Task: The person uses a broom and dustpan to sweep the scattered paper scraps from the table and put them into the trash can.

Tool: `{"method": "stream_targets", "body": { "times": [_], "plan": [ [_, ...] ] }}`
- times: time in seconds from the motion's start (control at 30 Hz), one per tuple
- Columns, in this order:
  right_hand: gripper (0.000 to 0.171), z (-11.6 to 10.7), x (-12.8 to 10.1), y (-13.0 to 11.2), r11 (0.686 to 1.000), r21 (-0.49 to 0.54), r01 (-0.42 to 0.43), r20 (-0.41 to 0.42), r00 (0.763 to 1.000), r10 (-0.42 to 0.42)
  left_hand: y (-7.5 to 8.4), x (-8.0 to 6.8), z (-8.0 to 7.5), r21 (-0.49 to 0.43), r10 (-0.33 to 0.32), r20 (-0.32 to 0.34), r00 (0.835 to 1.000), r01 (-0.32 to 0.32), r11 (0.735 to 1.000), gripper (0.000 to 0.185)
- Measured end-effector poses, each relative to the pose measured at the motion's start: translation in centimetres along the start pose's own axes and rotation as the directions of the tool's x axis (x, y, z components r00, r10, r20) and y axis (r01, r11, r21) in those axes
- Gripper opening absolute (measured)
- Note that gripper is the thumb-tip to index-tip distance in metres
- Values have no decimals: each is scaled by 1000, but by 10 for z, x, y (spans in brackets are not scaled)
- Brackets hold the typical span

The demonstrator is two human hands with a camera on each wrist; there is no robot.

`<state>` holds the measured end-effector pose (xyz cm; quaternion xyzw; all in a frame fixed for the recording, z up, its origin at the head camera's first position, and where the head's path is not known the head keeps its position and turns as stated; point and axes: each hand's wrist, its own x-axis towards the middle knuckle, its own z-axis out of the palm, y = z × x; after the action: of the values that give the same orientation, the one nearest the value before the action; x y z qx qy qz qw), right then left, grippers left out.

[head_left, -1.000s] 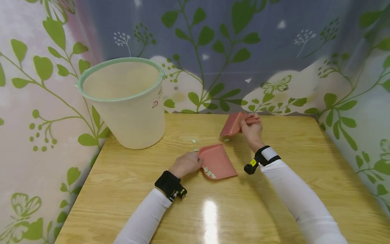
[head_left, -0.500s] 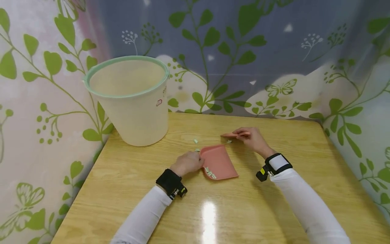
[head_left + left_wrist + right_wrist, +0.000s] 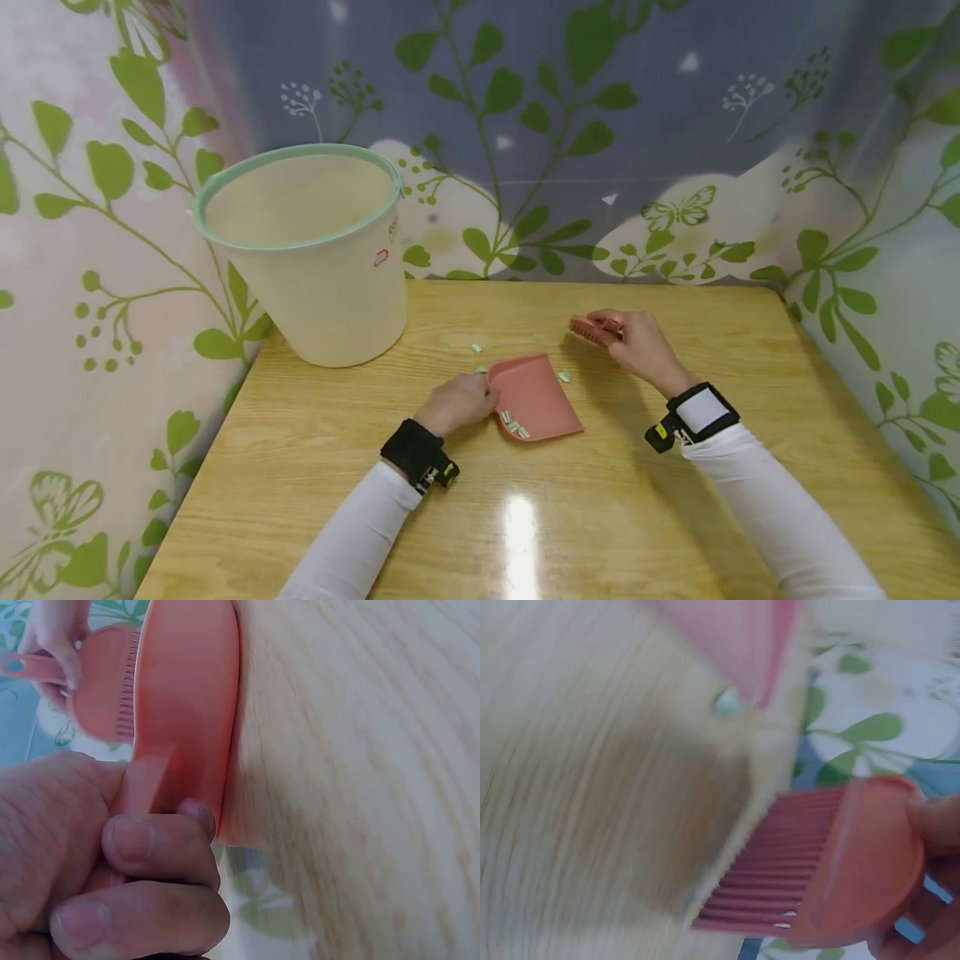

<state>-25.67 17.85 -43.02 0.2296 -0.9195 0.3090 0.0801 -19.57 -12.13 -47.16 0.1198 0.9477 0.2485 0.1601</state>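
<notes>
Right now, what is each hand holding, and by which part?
The left hand grips the pink dustpan by its handle. The right hand holds the small pink brush by its handle end, bristles pointing away from the grip.

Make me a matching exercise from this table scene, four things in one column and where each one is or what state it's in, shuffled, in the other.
Things:
1. dustpan
2. brush
3. bucket
4. loose scrap

Places or states:
A. stands at the table's far left corner, green rim up
B. lies flat on the table, handle gripped by the left hand, a few scraps inside
C. lies on the wood just right of the pink pan
D. held in the right hand, bristles pointing left

Pairs: 1-B, 2-D, 3-A, 4-C
</notes>
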Motion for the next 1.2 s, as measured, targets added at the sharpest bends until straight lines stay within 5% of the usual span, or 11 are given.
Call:
{"method": "stream_targets", "body": {
  "times": [0.17, 0.47, 0.7, 1.07, 1.2],
  "plan": [
    [17, 15, 4, 7, 993, -101, 63, -54, 996, -69, 1, 0, -2, 19, -4, 4, 1000, 4, 1000, 42],
    [16, 28, -2, -21, 996, 65, 69, -53, 996, -66, 4, -1, -3, -19, 2, -6, 1000, -2, 1000, 41],
    [47, 32, -8, -45, 987, 155, 31, 5, 999, -32, 2, -1, -3, -9, -6, 2, 1000, 6, 1000, 41],
    [31, 30, -15, -62, 965, 259, 32, 53, 997, -47, 0, 4, -4, 1, 7, 50, 999, -7, 1000, 44],
    [19, 27, -13, -67, 926, 377, -34, 72, 997, 7, -5, 5, -2, -16, 59, 60, 996, -58, 998, 44]
  ]
}}
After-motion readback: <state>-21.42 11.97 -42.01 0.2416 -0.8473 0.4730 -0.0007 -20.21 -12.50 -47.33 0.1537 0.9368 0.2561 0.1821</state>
